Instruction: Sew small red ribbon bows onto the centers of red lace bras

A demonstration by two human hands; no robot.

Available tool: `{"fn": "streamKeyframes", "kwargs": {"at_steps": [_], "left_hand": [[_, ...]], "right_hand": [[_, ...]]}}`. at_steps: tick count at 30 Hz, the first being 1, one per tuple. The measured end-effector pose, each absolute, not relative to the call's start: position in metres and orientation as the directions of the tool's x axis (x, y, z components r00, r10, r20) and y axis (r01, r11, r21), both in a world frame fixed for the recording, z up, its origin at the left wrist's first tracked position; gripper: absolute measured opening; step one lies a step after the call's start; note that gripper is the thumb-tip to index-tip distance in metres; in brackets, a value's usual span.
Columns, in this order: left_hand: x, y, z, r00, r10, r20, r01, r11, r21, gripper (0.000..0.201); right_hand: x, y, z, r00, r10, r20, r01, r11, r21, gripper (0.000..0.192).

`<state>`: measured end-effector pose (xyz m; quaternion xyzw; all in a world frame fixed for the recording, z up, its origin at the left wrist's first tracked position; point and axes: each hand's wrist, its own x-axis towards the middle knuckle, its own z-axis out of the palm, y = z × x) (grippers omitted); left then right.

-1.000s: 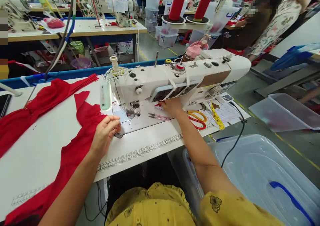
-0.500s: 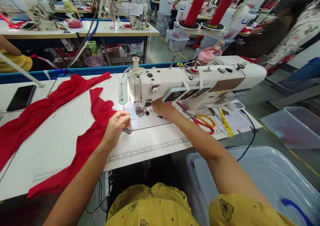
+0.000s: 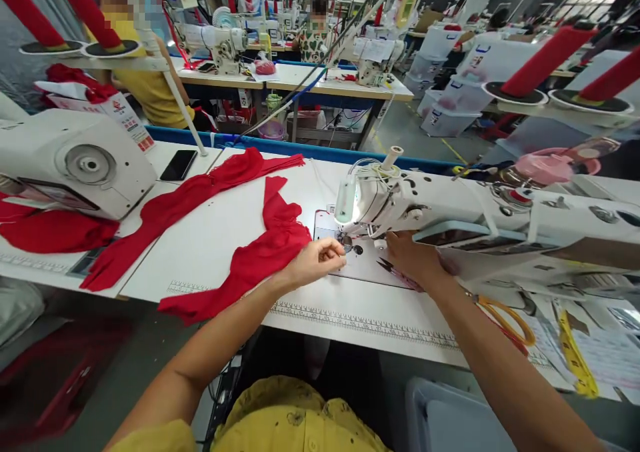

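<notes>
The left hand (image 3: 320, 262) is bent in, palm partly up, with its thumb and fingertips close together near the needle of one white sewing machine (image 3: 440, 202). I can't tell if it pinches anything. The left arm comes up from low on the left, bent at the elbow. The right hand (image 3: 413, 259) reaches in under the machine's long top, back of the hand up. Its fingertips are partly hidden, so I can't tell if they hold something.

One pair of small snips (image 3: 400, 275) lies just beside the right hand. The near red cloth (image 3: 273, 245) lies just left of the needle, and the far red cloth (image 3: 200, 192) lies behind it: two on this white table (image 3: 210, 235). To the right are one pair of scissors (image 3: 507, 319) and one yellow tape measure (image 3: 573, 359). One black phone (image 3: 179, 165) lies at the left.
</notes>
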<state>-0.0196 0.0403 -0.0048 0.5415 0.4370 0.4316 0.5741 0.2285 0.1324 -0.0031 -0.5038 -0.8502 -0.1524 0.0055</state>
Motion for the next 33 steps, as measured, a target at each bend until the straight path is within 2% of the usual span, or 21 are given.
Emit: {"fn": "streamKeyframes", "kwargs": {"at_steps": [2,4,6,9,12,15,18,21,25,28,31,33], "left_hand": [[-0.023,0.029,0.006,0.316,0.948,0.019,0.170,-0.076,0.982,0.015],[-0.032,0.016,0.021,0.340,0.938,0.063,0.375,-0.197,0.906,0.012],[-0.049,0.008,0.035,0.257,0.963,0.086,0.554,-0.220,0.803,0.013],[-0.082,0.012,0.042,0.041,0.984,0.171,0.772,-0.140,0.620,0.016],[-0.107,0.033,0.030,0.031,0.968,0.249,0.868,-0.150,0.474,0.017],[-0.114,0.053,0.015,0.052,0.961,0.271,0.914,-0.155,0.375,0.016],[-0.113,0.065,0.005,0.055,0.969,0.242,0.926,-0.140,0.350,0.013],[-0.113,0.068,0.000,0.091,0.972,0.216,0.912,-0.169,0.374,0.006],[-0.114,0.056,0.005,0.104,0.961,0.254,0.883,-0.207,0.421,0.011],[-0.110,0.040,0.016,0.087,0.954,0.288,0.868,-0.214,0.448,0.016],[-0.098,0.022,0.027,-0.017,0.962,0.273,0.854,-0.128,0.504,0.019],[-0.085,0.009,0.034,-0.086,0.971,0.224,0.781,-0.074,0.620,0.022]], "right_hand": [[0.230,0.120,-0.009,-0.533,0.817,0.220,0.842,0.486,0.235,0.033],[0.232,0.104,-0.014,-0.591,0.741,0.320,0.805,0.570,0.168,0.033],[0.233,0.086,-0.017,-0.622,0.679,0.391,0.753,0.656,0.057,0.030],[0.226,0.061,-0.017,-0.633,0.671,0.385,0.672,0.724,-0.157,0.028],[0.205,0.045,-0.012,-0.669,0.665,0.333,0.566,0.746,-0.352,0.026],[0.180,0.041,-0.008,-0.707,0.642,0.298,0.477,0.743,-0.471,0.025],[0.161,0.039,-0.010,-0.725,0.618,0.305,0.424,0.749,-0.509,0.026],[0.151,0.035,-0.014,-0.725,0.621,0.299,0.400,0.733,-0.550,0.025],[0.146,0.033,-0.013,-0.648,0.725,0.231,0.428,0.599,-0.677,0.023],[0.141,0.033,-0.009,-0.561,0.818,0.127,0.425,0.417,-0.804,0.021],[0.128,0.027,-0.004,-0.558,0.828,-0.052,0.275,0.126,-0.953,0.018],[0.117,0.020,-0.001,-0.603,0.787,-0.126,0.106,-0.077,-0.991,0.025]]}}
